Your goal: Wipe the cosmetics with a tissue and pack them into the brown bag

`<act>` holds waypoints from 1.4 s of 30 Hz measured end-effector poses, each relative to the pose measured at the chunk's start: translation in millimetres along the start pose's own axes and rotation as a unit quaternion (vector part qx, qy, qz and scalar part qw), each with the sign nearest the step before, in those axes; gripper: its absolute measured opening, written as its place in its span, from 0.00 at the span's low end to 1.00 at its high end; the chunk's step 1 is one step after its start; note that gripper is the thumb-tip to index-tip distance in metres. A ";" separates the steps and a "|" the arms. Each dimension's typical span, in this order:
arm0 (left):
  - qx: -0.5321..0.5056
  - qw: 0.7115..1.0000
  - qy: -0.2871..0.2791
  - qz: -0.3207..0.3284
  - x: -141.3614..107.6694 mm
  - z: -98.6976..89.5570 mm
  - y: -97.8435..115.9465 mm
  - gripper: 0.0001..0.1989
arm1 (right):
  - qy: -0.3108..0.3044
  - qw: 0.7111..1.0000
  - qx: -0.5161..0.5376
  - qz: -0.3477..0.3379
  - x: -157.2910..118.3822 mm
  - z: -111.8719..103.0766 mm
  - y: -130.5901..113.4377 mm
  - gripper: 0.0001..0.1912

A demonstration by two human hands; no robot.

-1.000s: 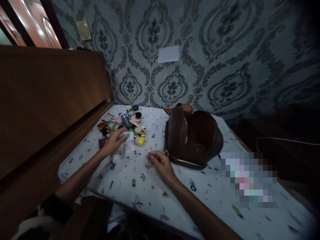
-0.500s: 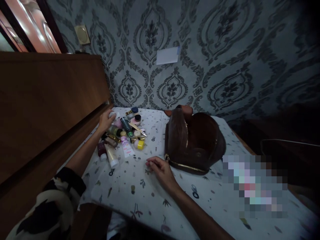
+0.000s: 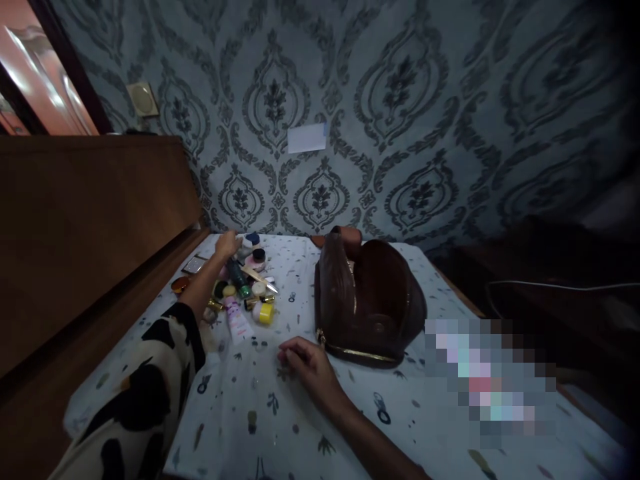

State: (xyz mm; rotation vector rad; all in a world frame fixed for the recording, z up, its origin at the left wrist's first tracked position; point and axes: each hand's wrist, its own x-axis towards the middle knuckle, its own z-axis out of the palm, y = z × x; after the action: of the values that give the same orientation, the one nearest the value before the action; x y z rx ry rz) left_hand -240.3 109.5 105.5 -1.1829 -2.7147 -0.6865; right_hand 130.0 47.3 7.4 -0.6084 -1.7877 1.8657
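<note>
From my end I see the brown bag [image 3: 330, 300] on the patterned tablecloth [image 3: 300, 427], right of centre, its mouth gaping; the inside is too dark for me to tell what it holds. Beside it, to the left and well apart, lie the crowded cosmetics: a jar with a black lid [image 3: 259, 255], a blue-lidded jar [image 3: 253, 238] at the far end, a dark green tube [image 3: 237, 275], a pink-and-white tube [image 3: 237, 321] and a small yellow-capped bottle [image 3: 265, 313] at the near side. What fills these closed containers I can't make out. My left hand [image 3: 228, 245] reaches across to the far edge of the heap, fingers bent down near the blue-lidded jar; whether it grips anything, I cannot tell. My right hand [image 3: 307, 365] is just off the bag's near left corner, half open, fingers loosely curled. My left forearm and its spotted sleeve [image 3: 165, 360] block part of the heap, leaving an amber-lidded jar [image 3: 180, 285] beyond. A wooden panel [image 3: 90, 227] bounds the left side, and a pixelated patch [image 3: 483, 387] masks something right of the bag.
</note>
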 end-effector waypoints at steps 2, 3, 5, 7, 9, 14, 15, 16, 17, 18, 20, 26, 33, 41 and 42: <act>0.006 0.999 -0.033 -0.008 7.7 11.0 1.9 0.18 | 0.000 1.000 0.003 0.002 0.0 -0.3 -0.4 0.19; 0.008 0.999 -0.049 -0.010 11.1 15.7 2.0 0.18 | 0.000 1.000 0.003 0.003 -0.1 -0.5 -0.8 0.19; 0.011 0.997 -0.074 -0.014 17.0 23.2 1.1 0.18 | 0.001 1.000 -0.001 0.003 -0.5 -0.6 -1.4 0.18; 0.012 0.996 -0.090 -0.018 22.5 28.1 -0.3 0.19 | 0.002 1.000 -0.001 0.000 -0.8 -0.4 -1.5 0.18; 0.009 0.995 -0.101 -0.022 27.6 30.6 -1.1 0.19 | 0.003 1.000 0.006 0.002 -1.0 0.1 -1.0 0.18; -0.011 0.994 -0.107 -0.033 33.2 27.6 -0.5 0.18 | 0.006 1.000 0.020 0.018 0.0 1.5 -0.5 0.15; -0.017 0.994 -0.103 -0.036 32.1 25.8 -0.4 0.18 | 0.007 1.000 0.020 0.018 0.3 1.7 -0.7 0.14; -0.024 0.994 -0.096 -0.039 30.2 23.5 -0.2 0.17 | 0.008 1.000 0.019 0.019 0.5 1.9 -1.1 0.13; -0.033 0.995 -0.088 -0.041 27.5 20.8 -0.1 0.17 | 0.009 1.000 0.018 0.018 0.7 2.1 -1.6 0.13; -0.042 0.995 -0.077 -0.041 24.3 17.6 0.3 0.18 | 0.010 1.000 0.017 0.018 0.7 2.3 -2.2 0.12; -0.063 0.996 -0.047 -0.038 16.8 9.1 1.7 0.21 | 0.011 1.000 0.018 0.015 0.4 2.2 -3.4 0.12; -0.145 0.989 0.018 0.030 -18.7 -29.9 14.1 0.28 | 0.005 0.999 0.045 0.004 -0.8 0.6 -2.8 0.15; -0.264 0.914 -0.172 0.254 -139.7 -48.4 35.1 0.28 | 0.036 0.993 0.100 -0.049 3.9 4.8 7.0 0.40; -0.248 0.874 -0.243 0.340 -250.2 -29.4 57.0 0.23 | 0.025 0.991 -0.051 -0.122 3.1 1.5 2.4 0.44; -0.253 0.877 -0.236 0.332 -253.9 -29.5 57.2 0.22 | 0.018 0.991 -0.047 -0.126 2.9 1.4 2.6 0.45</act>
State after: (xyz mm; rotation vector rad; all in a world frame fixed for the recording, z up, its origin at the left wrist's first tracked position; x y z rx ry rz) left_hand -25.9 -39.7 85.0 -2.5230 -2.1825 -1.1309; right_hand 126.8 47.9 4.9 -0.4237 -1.8428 1.6000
